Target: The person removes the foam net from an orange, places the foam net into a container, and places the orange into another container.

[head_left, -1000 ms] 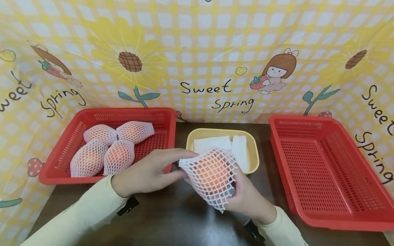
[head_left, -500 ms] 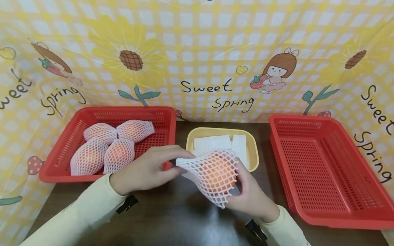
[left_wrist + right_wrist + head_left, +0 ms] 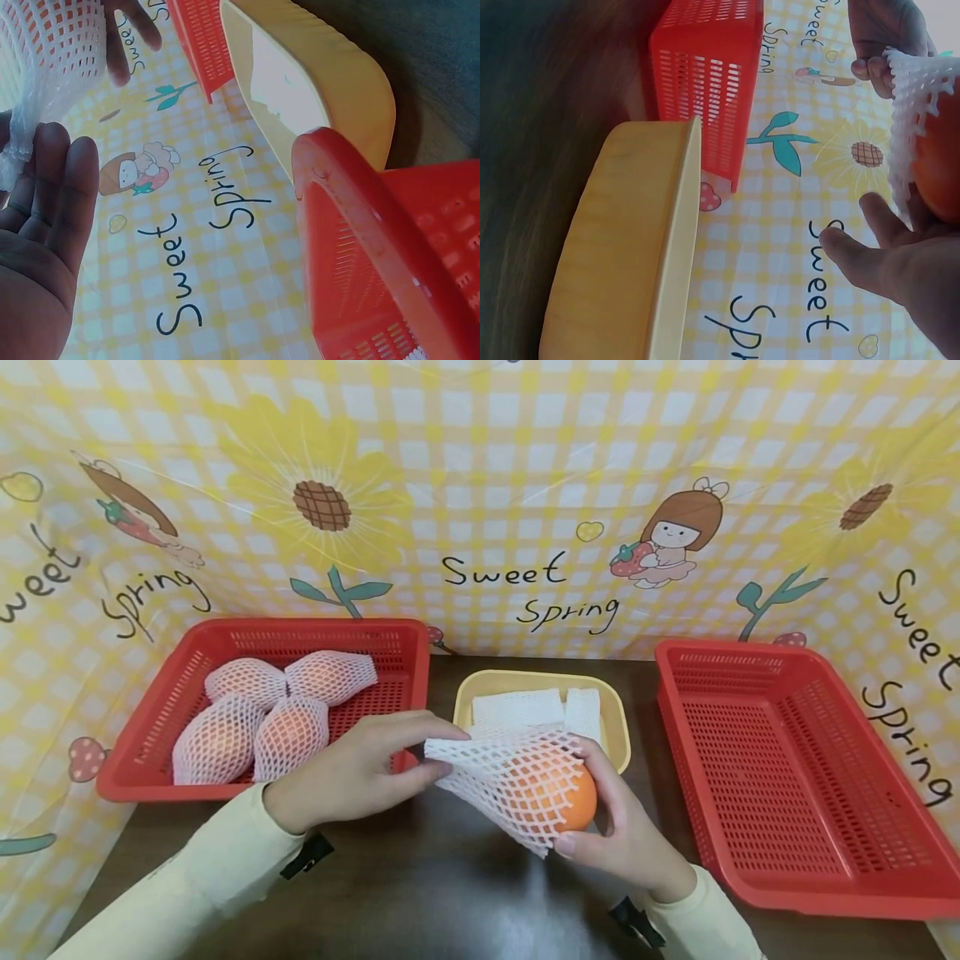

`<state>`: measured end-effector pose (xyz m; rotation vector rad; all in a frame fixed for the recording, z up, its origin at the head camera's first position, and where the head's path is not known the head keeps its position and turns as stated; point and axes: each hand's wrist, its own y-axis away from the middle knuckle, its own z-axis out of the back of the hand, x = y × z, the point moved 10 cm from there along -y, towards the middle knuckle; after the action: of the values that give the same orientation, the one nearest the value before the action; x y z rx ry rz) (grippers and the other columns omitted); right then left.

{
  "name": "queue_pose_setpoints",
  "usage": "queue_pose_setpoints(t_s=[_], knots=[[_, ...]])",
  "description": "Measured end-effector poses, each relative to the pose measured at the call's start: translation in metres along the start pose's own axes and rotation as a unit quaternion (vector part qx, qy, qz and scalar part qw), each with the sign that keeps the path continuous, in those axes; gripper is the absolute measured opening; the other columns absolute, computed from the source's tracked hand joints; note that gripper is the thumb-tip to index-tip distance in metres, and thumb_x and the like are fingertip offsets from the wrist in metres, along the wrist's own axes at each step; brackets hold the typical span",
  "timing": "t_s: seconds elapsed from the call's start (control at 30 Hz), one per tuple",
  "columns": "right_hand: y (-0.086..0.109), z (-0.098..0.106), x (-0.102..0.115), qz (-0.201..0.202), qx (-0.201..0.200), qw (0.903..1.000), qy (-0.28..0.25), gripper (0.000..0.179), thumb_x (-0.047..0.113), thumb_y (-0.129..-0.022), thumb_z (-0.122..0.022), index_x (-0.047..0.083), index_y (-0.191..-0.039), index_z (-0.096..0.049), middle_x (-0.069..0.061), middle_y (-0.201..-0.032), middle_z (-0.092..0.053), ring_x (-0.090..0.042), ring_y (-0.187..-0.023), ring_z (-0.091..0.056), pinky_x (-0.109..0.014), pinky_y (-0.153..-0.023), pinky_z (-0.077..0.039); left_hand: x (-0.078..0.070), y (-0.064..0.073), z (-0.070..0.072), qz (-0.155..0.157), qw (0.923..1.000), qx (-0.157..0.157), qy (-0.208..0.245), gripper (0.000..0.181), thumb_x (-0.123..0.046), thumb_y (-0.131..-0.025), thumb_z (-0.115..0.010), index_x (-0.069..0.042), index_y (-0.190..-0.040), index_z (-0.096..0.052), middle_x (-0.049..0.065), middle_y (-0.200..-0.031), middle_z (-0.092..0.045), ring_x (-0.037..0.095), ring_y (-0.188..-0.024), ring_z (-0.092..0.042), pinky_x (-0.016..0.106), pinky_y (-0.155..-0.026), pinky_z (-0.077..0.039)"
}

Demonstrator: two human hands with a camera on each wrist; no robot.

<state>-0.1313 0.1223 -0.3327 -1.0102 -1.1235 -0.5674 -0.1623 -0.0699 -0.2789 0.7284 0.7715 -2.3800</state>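
Right hand (image 3: 621, 837): grips the fruit, thumb on its near side and fingers curled over its far right side.
Orange fruit: a round, smooth, bright orange fruit (image 3: 585, 797), held up over the middle of the dark brown surface (image 3: 420, 906), well back from the side edges; its bare side faces right and it shows no clear long axis.
Fruit handling: probably firm, fairly weighty and a little slick, easily bruised; best held round the bare side with thumb and fingers.
Foam sleeve: a white, stretchy mesh tube (image 3: 480, 775) around the fruit's left part; its long axis runs across, narrow end left, wide mouth right and slightly nearer.
Sleeve handling: likely very light, soft and tearable; the gathered narrow end looks the place to hold.
Left hand (image 3: 360, 772): pinches that narrow end between thumb and fingers.
Right basket: red perforated plastic (image 3: 757, 777), toward the surface's right edge.
Tray: pale yellow plastic (image 3: 540, 677), near the far edge, holding flat white pieces (image 3: 517, 703).
Left basket: red perforated plastic (image 3: 300, 627), at the far left corner, with four net-wrapped fruits (image 3: 217, 739).
Backdrop: yellow-checked cloth (image 3: 510, 468) behind the far edge.
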Motion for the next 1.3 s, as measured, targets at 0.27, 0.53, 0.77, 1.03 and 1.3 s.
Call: queue_pose_setpoints(t_s=[0.27, 0.53, 0.77, 1.03, 1.3], knots=[[0.006, 0.007, 0.0, 0.015, 0.002, 0.9999, -0.002, 0.074, 0.012, -0.083, -0.074, -0.004, -0.143, -0.035, -0.019, -0.137, -0.048, -0.025, -0.124, -0.048, -0.031, -0.101, -0.043, 0.005, 0.001, 0.002, 0.015, 0.9998, -0.009, 0.008, 0.036, -0.003, -0.089, -0.076, -0.017, -0.122, -0.069, -0.009, -0.113, -0.067, 0.009, -0.092, -0.059, 0.028, -0.077, -0.052], [0.008, 0.009, 0.0, 0.016, 0.002, 0.9998, -0.01, 0.076, 0.004, -0.076, -0.072, -0.003, -0.141, -0.032, -0.019, -0.133, -0.051, -0.026, -0.12, -0.051, -0.032, -0.098, -0.046, 0.012, 0.005, 0.006, 0.046, 0.9988, -0.019, 0.007, 0.033, -0.006, -0.091, -0.074, -0.021, -0.12, -0.068, -0.013, -0.11, -0.065, 0.009, -0.092, -0.059, 0.029, -0.077, -0.052], [0.009, 0.017, 0.003, 0.018, -0.016, 0.9997, 0.0, 0.075, 0.001, -0.076, -0.069, -0.003, -0.141, -0.032, -0.019, -0.132, -0.052, -0.027, -0.116, -0.054, -0.034, -0.092, -0.049, 0.017, 0.008, 0.01, 0.062, 0.9976, -0.031, 0.002, 0.032, -0.008, -0.092, -0.073, -0.019, -0.121, -0.067, -0.013, -0.11, -0.065, 0.01, -0.097, -0.06, 0.035, -0.082, -0.052], [0.011, 0.027, 0.011, 0.039, -0.05, 0.9956, 0.069, 0.079, 0.0, -0.075, -0.066, -0.003, -0.147, -0.035, -0.018, -0.137, -0.05, -0.026, -0.119, -0.051, -0.033, -0.094, -0.046, 0.022, 0.009, 0.013, 0.088, 0.9952, -0.037, -0.024, 0.03, -0.014, -0.093, -0.071, -0.021, -0.122, -0.067, -0.015, -0.112, -0.065, 0.008, -0.099, -0.059, 0.032, -0.086, -0.05], [0.01, 0.03, 0.011, 0.039, -0.052, 0.9976, 0.023, 0.069, -0.006, -0.073, -0.065, -0.009, -0.132, -0.028, -0.022, -0.135, -0.05, -0.029, -0.119, -0.054, -0.035, -0.094, -0.047, 0.025, 0.01, 0.013, 0.103, 0.9934, -0.043, -0.027, 0.027, -0.015, -0.094, -0.071, -0.022, -0.12, -0.067, -0.015, -0.109, -0.065, 0.008, -0.096, -0.059, 0.032, -0.083, -0.05]])
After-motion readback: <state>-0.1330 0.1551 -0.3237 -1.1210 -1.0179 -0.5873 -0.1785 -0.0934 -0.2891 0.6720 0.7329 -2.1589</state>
